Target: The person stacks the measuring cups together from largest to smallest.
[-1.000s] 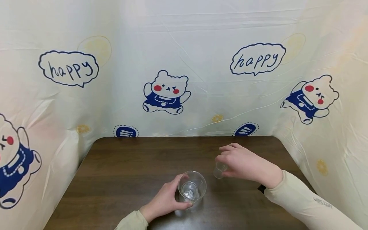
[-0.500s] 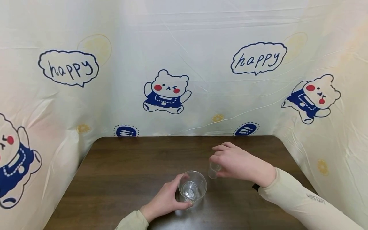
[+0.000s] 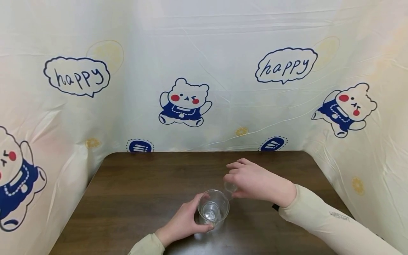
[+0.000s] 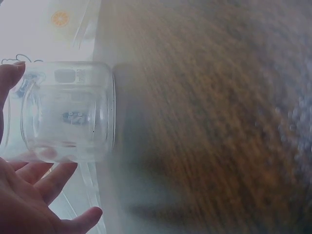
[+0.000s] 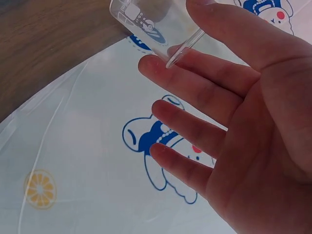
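Note:
My left hand [image 3: 183,221] grips a large clear glass beaker [image 3: 224,209] standing upright on the table, thumb on the near side and fingers round the far side. A smaller beaker [image 3: 210,211] sits inside it; the left wrist view shows one glass wall within the other. Thumb and forefinger of my right hand [image 3: 253,180] pinch a small clear beaker [image 5: 146,22] near its rim, its white print showing in the right wrist view. That hand's other fingers stay extended. In the head view the small beaker is just right of the large one's rim, partly hidden by fingers.
The dark wooden table [image 3: 143,191] runs back to a pale printed curtain [image 3: 229,117]. More of this cloth [image 3: 379,159] hangs along the right and left sides.
My right hand has moved left with the small beaker, closer to the large beaker. The left hand and the large beaker have stayed in place.

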`<state>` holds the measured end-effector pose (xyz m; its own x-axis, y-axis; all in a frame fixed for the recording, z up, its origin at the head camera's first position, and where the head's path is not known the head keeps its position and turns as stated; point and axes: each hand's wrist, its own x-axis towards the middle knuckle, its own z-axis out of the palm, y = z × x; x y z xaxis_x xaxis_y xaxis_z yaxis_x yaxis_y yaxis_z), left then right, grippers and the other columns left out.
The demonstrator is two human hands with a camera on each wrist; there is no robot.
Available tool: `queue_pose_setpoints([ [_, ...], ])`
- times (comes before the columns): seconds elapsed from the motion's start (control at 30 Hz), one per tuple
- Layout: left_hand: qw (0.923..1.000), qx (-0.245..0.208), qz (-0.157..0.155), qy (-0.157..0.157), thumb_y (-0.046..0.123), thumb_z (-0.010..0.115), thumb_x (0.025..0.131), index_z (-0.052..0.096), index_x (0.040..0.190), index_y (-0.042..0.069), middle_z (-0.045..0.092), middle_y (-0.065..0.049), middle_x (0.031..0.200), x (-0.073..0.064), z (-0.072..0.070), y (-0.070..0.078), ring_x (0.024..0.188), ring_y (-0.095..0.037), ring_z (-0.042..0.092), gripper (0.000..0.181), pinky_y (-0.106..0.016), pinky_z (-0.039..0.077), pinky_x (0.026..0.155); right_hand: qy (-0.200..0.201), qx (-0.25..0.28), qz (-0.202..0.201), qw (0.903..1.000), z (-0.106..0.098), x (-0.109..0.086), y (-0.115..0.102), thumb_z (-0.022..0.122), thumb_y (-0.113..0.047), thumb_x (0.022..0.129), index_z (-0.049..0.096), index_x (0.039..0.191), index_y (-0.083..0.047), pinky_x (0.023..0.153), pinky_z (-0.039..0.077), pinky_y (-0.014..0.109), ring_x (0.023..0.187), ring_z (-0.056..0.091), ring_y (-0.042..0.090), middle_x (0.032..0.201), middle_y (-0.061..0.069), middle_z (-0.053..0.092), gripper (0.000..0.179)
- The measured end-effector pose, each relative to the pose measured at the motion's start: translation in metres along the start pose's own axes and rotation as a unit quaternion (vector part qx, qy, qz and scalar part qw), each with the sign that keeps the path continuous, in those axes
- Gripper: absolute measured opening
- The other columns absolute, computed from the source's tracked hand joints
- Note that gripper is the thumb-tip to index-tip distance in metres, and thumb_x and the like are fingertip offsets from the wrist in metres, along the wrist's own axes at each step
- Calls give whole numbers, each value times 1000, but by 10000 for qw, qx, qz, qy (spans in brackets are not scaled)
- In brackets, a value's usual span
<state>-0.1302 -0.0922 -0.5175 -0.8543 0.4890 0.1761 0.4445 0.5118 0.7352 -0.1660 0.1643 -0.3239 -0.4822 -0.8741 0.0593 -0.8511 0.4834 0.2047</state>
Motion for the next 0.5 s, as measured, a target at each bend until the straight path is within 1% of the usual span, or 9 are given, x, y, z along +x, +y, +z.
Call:
queue_pose_setpoints([
  [0.2, 10000, 16, 46, 31, 54, 87, 79, 45, 149, 19, 63, 5, 139, 0, 0, -2, 116, -12, 64, 89, -37, 52, 100, 12, 11, -125, 9999, -2, 11, -8, 90, -36, 80, 73, 100, -19, 103, 49, 43, 121, 65, 25, 98, -8, 76, 31],
  [0.37, 9999, -19, 116, 67, 51, 88, 79, 45, 149, 21, 63, 6, 138, -1, 0, -2, 114, -10, 64, 87, -36, 52, 99, 5, -28, -207, 9998, 0, 21, -11, 89, -35, 81, 73, 100, -20, 104, 48, 42, 121, 65, 23, 99, -8, 76, 29],
  [0.5, 9998, -35, 199, 95, 49, 89, 79, 44, 149, 23, 63, 6, 138, -2, 1, -3, 113, -10, 65, 87, -35, 52, 99, 5, -11, -255, 9997, 4, 25, -13, 89, -37, 80, 73, 99, -20, 105, 48, 41, 122, 65, 22, 98, -9, 75, 30],
])
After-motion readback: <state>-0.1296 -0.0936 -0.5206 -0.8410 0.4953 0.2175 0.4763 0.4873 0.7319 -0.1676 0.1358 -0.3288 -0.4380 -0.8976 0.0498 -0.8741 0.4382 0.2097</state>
